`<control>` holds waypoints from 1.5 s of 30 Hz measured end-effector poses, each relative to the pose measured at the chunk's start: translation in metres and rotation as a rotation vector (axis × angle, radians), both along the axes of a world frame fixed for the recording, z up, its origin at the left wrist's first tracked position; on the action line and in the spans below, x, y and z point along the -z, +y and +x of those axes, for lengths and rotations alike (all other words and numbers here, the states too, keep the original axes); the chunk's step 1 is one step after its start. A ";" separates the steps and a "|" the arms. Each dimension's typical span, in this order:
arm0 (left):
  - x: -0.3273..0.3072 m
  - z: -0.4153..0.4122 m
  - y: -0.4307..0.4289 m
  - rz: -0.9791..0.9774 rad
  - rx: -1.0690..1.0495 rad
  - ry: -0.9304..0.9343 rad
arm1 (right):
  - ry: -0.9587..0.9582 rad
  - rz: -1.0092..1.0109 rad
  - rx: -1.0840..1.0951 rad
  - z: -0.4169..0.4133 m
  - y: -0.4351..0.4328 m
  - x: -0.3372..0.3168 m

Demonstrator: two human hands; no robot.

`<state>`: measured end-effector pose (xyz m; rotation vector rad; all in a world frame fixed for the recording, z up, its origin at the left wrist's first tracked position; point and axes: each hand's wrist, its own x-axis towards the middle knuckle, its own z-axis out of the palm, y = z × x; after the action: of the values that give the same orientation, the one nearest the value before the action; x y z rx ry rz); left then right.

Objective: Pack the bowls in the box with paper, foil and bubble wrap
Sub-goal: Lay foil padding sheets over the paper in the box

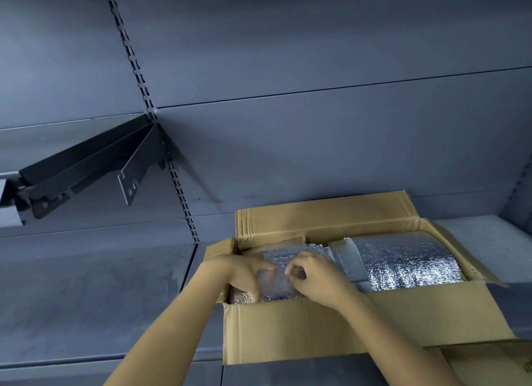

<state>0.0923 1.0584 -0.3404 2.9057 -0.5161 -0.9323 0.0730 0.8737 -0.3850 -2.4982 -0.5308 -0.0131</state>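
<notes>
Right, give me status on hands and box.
Left hand, right hand both gripping foil sheet at left end of box. Foil-wrapped bundle fills right side. Flaps open, nothing blocking.

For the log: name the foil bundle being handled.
The smaller foil bundle at box's left end, held by left hand and right hand; larger bundle lies untouched.

Foil (pixel 403 262) hides whatever it wraps. The box (pixel 316 328) is cut off at 4 o'clock, the bracket (pixel 86 166) at 9. At 6, the left hand (pixel 239 270) has blurred fingers; its grip is unclear.
</notes>
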 end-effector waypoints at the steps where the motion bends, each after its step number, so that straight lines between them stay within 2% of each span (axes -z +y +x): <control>1: -0.007 0.000 -0.002 -0.015 -0.007 0.021 | -0.039 0.042 0.009 -0.003 -0.001 -0.001; 3: -0.016 -0.003 -0.010 -0.087 -0.018 -0.021 | -0.135 0.089 0.023 -0.008 -0.005 -0.001; 8: -0.020 -0.014 -0.054 -0.278 0.070 -0.314 | -0.378 0.096 0.129 -0.028 -0.040 0.000; 13: 0.006 -0.009 -0.133 -0.374 0.217 -0.427 | -0.417 0.149 0.380 -0.041 -0.113 0.004; 15: 0.016 -0.012 -0.167 -0.354 0.274 -0.479 | -0.398 0.025 0.491 -0.044 -0.146 0.006; 17: 0.026 -0.014 -0.194 -0.290 0.283 -0.480 | -0.268 -0.177 0.523 -0.050 -0.172 0.010; 19: 0.037 -0.014 -0.210 -0.234 0.244 -0.427 | -0.157 -0.253 0.498 -0.055 -0.189 0.017; 21: 0.043 -0.014 -0.218 -0.231 0.216 -0.352 | -0.167 -0.310 0.500 -0.058 -0.198 0.025; 24: 0.045 -0.015 -0.217 -0.280 0.206 -0.252 | -0.282 -0.367 0.506 -0.058 -0.201 0.027; 28: 0.044 -0.010 -0.217 -0.262 0.228 -0.242 | -0.225 -0.410 0.494 -0.053 -0.200 0.017; 31: 0.040 -0.003 -0.225 -0.303 0.252 -0.405 | -0.233 -0.328 0.479 -0.048 -0.204 0.013; 33: 0.034 0.000 -0.239 -0.374 0.272 -0.511 | -0.370 -0.109 0.544 -0.048 -0.213 0.016; 35: 0.027 0.001 -0.261 -0.453 0.330 -0.570 | -0.446 0.197 0.715 -0.049 -0.227 0.013; 37: 0.023 0.000 -0.287 -0.465 0.401 -0.576 | -0.341 0.392 0.862 -0.049 -0.246 0.011; 38: 0.025 0.000 -0.298 -0.427 0.436 -0.561 | -0.277 0.417 0.902 -0.048 -0.257 0.013; 41: 0.038 0.002 -0.321 -0.296 0.479 -0.540 | -0.120 0.313 0.971 -0.038 -0.291 0.030; 45: 0.053 0.006 -0.329 -0.345 0.369 -0.519 | 0.101 0.043 0.983 -0.016 -0.324 0.055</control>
<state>0.0985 0.7293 -0.3936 2.7464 -1.1405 -0.0587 0.0568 0.5502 -0.4401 -2.4438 0.7519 -0.2663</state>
